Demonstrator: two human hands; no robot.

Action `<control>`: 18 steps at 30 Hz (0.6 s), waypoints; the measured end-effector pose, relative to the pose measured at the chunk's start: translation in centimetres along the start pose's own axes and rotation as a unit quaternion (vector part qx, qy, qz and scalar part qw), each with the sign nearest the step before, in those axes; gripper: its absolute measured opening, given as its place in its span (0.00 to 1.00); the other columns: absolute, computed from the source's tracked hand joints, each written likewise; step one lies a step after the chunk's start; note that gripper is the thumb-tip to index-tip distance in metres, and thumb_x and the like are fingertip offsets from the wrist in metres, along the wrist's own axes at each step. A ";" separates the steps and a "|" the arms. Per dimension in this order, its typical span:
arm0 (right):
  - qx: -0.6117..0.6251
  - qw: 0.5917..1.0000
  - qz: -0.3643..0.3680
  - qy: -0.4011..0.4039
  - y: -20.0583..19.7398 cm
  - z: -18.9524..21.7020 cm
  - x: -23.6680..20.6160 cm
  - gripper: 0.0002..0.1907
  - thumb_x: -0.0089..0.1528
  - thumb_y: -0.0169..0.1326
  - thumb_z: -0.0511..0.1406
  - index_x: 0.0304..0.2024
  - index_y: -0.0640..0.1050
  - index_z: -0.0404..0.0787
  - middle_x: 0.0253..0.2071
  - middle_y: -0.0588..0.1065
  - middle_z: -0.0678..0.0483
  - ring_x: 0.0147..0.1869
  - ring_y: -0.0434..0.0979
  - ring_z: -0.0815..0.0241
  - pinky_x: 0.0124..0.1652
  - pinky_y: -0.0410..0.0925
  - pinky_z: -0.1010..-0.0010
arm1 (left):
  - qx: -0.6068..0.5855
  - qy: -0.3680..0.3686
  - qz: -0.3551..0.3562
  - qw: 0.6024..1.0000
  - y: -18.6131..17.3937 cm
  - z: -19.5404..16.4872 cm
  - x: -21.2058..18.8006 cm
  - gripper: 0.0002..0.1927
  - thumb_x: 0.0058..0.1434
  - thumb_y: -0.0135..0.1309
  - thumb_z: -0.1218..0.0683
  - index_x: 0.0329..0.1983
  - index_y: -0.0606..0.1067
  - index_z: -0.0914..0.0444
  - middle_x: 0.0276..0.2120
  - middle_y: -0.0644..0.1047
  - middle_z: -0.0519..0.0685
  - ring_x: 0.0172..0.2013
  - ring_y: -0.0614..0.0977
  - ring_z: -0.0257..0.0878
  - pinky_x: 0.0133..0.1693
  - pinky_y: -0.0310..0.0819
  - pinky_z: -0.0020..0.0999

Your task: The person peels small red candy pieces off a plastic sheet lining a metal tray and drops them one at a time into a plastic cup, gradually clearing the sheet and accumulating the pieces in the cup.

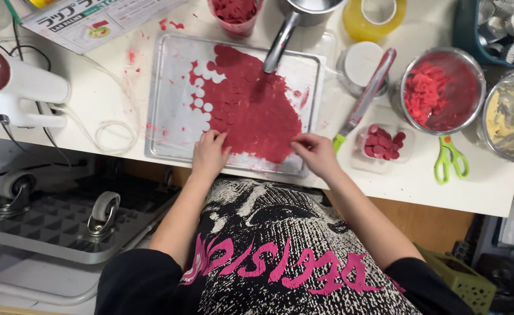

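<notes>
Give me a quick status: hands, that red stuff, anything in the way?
Left hand and right hand open, fingertips on red dough sheet. Sheet on metal tray, round holes cut. Ladle handle overhangs tray.

A tray (169,111) lies on the table (443,186) with a dough sheet (251,105) on it. Both hands rest on the sheet's near edge, left hand (209,153) left of right hand (315,153). A spatula (365,96) lies right of the tray, then a tub (383,144), scissors (450,157) and two bowls (440,87). A mixer (18,87) sits far left.
</notes>
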State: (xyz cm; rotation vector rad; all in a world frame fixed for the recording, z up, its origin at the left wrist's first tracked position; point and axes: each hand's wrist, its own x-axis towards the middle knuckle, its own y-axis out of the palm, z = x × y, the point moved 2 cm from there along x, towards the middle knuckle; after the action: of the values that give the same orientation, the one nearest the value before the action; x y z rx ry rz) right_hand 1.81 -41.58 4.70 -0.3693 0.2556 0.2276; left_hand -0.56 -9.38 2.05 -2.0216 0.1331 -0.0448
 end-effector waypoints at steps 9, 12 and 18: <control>-0.203 0.977 0.005 -0.060 8.9 5.4 4.8 0.13 0.61 0.61 0.40 0.45 0.83 0.41 0.41 0.80 0.48 0.39 0.81 0.52 0.40 0.74 0.62 | -0.075 0.040 0.029 0.996 -1.5 2.0 0.2 0.16 0.55 0.65 0.53 0.45 0.79 0.62 0.44 0.74 0.52 0.48 0.76 0.50 0.49 0.72 0.47; -0.296 0.952 0.000 -0.082 11.4 7.3 6.4 0.15 0.60 0.62 0.41 0.47 0.82 0.44 0.45 0.77 0.47 0.44 0.79 0.45 0.43 0.73 0.56 | -0.091 0.047 0.048 0.994 -1.8 2.2 0.8 0.14 0.54 0.65 0.53 0.41 0.78 0.62 0.41 0.75 0.51 0.47 0.76 0.49 0.50 0.72 0.47; -0.339 0.935 -0.037 -0.092 14.5 8.8 7.9 0.17 0.58 0.63 0.40 0.49 0.81 0.46 0.47 0.73 0.49 0.49 0.77 0.46 0.43 0.73 0.57 | -0.251 0.015 0.074 0.965 -3.3 4.0 1.8 0.09 0.56 0.65 0.56 0.38 0.79 0.62 0.31 0.80 0.47 0.34 0.80 0.42 0.39 0.75 0.38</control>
State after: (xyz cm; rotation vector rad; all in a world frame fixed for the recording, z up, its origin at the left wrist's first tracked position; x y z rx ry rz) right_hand 7.25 -23.67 5.68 -1.0365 -0.0327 0.2720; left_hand 1.80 -4.62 3.21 -2.5118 0.3430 0.0604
